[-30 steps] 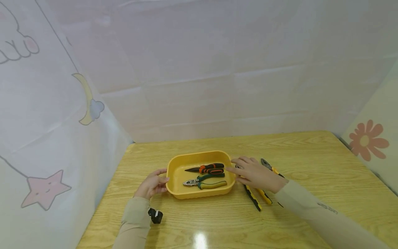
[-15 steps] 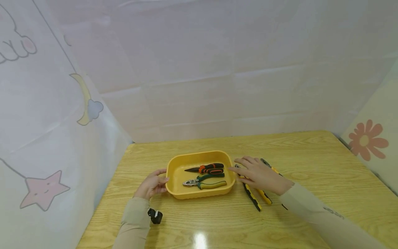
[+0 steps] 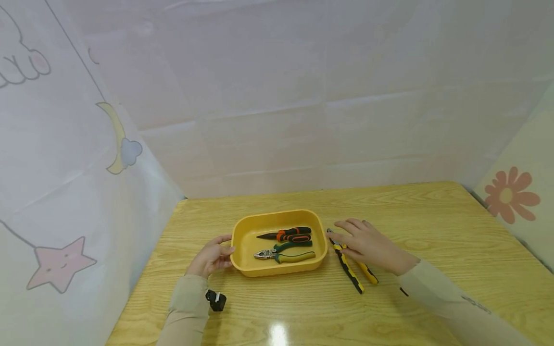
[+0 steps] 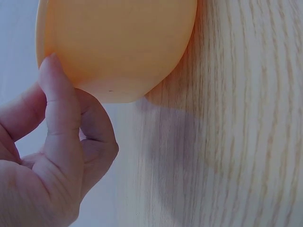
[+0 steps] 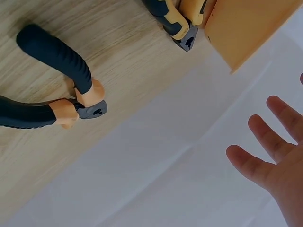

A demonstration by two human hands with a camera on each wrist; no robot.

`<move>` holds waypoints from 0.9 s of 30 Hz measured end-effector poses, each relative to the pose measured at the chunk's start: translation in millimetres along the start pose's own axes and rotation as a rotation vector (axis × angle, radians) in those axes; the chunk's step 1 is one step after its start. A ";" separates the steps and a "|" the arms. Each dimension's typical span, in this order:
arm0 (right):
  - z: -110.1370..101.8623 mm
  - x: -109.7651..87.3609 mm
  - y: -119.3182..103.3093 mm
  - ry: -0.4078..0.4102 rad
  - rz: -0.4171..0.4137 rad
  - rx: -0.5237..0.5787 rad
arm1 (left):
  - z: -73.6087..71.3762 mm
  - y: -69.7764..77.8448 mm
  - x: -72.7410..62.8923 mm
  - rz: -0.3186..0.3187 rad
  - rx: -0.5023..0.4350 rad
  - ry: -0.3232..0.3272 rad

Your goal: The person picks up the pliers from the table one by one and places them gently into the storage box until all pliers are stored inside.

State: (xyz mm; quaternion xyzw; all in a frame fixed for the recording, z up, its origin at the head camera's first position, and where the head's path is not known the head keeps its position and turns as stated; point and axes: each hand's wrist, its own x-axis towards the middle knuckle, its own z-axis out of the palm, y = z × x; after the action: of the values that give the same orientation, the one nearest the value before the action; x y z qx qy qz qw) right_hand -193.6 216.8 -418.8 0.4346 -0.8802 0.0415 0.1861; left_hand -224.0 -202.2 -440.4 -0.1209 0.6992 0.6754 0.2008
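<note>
My left hand (image 3: 209, 258) pinches the left end of a yellow plastic bin (image 3: 248, 245), with the thumb (image 4: 59, 99) over the inside of its wall. Inside the bin lie needle-nose pliers (image 3: 298, 231) with black and orange handles, and combination pliers (image 3: 296, 258) with green and olive handles. Right of the bin, my right hand (image 3: 368, 242) hovers with spread fingers and holds nothing. Partly under it in the head view are yellow-and-black pliers (image 3: 349, 274) on the table. The right wrist view also shows pliers with dark and orange handles (image 5: 59, 56), hidden by my right hand in the head view.
The wooden table (image 3: 433, 216) carries the bin and loose pliers. Pale printed cloth (image 3: 268, 120) hangs behind it and along both sides. A small black device (image 3: 216, 301) sits by my left sleeve.
My right hand has drawn away from the bin's right end, moving right over the loose pliers and covering the farther pair. The left hand and bin have stayed put.
</note>
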 end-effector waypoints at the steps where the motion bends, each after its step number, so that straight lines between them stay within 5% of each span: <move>1: 0.1 -0.9 0.3 0.006 0.000 0.003 | 0.0 0.0 -0.1 0.000 0.001 0.000; 19: -0.9 -19.4 1.4 0.067 0.042 0.052 | 0.1 -0.6 1.3 -0.014 -0.010 0.006; 27: -4.3 -27.4 0.1 0.033 0.101 0.033 | 0.1 -0.5 1.7 -0.001 -0.010 -0.005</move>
State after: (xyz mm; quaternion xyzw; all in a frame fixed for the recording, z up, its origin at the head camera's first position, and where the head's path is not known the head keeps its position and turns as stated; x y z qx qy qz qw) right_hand -177.3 238.4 -424.9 0.3918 -0.8971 0.0725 0.1911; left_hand -225.3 -201.9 -441.6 -0.1205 0.6951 0.6792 0.2023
